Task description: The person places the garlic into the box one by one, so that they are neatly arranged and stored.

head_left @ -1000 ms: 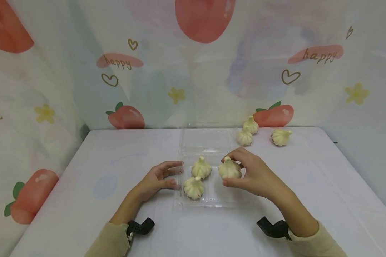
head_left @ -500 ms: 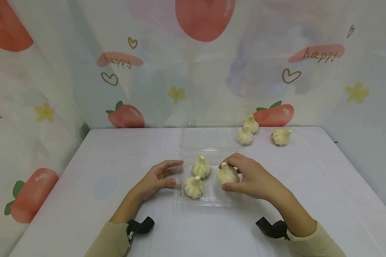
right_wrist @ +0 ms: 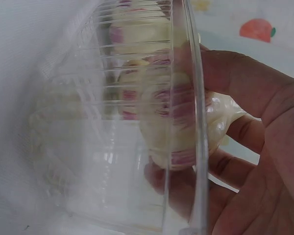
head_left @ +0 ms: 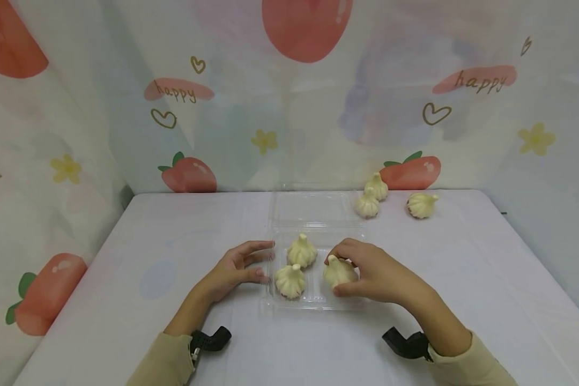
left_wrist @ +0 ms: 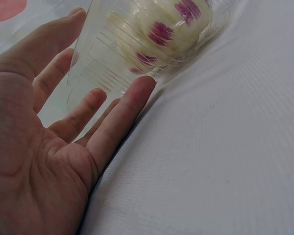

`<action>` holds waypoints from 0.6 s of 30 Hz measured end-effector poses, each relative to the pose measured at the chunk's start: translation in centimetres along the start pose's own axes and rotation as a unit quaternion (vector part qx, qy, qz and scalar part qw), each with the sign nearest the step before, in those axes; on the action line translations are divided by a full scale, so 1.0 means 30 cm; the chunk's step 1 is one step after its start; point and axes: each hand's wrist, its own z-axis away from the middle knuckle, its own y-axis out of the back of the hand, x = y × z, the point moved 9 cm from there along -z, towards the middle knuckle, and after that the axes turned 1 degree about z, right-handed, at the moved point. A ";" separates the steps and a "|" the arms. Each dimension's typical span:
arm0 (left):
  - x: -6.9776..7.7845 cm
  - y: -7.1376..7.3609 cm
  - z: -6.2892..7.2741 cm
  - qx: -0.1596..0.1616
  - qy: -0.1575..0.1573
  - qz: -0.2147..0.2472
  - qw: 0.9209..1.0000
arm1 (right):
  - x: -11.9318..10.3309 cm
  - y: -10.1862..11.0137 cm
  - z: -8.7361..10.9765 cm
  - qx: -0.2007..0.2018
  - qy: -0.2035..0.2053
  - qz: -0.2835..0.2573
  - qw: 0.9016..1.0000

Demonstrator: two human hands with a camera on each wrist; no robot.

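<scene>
A clear plastic clamshell box (head_left: 313,301) lies opened on the table, its lid (head_left: 313,208) folded back. Two garlic bulbs (head_left: 290,281) sit in the left half of its base, one behind the other. My right hand (head_left: 378,271) grips another garlic bulb (head_left: 340,272) between thumb and fingers, inside the right part of the base. Through the box wall the right wrist view shows that bulb's purple-streaked underside (right_wrist: 171,112). With fingers spread, my left hand (head_left: 238,271) rests against the left wall of the box; its fingertips (left_wrist: 139,88) touch the plastic.
Beyond the box's right side, two garlic bulbs (head_left: 368,203) stand together near the back edge. A third garlic bulb (head_left: 422,206) lies on its side to their right. A printed backdrop curtain (head_left: 313,107) rises behind the white table (head_left: 149,257).
My right hand has brought its garlic bulb lower and nearer to me, down into the right part of the box. The left hand stays where it was.
</scene>
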 end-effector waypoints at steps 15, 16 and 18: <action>-0.007 0.002 0.000 0.003 0.001 -0.005 1.000 | 0.001 -0.038 -0.003 -0.033 -0.003 0.018 0.999; -0.007 0.002 0.000 0.003 0.000 -0.005 1.000 | 0.001 -0.039 -0.004 -0.033 -0.001 0.019 0.999; -0.008 0.001 0.002 0.003 0.000 -0.002 1.000 | 0.002 -0.043 -0.005 -0.036 0.001 0.020 0.999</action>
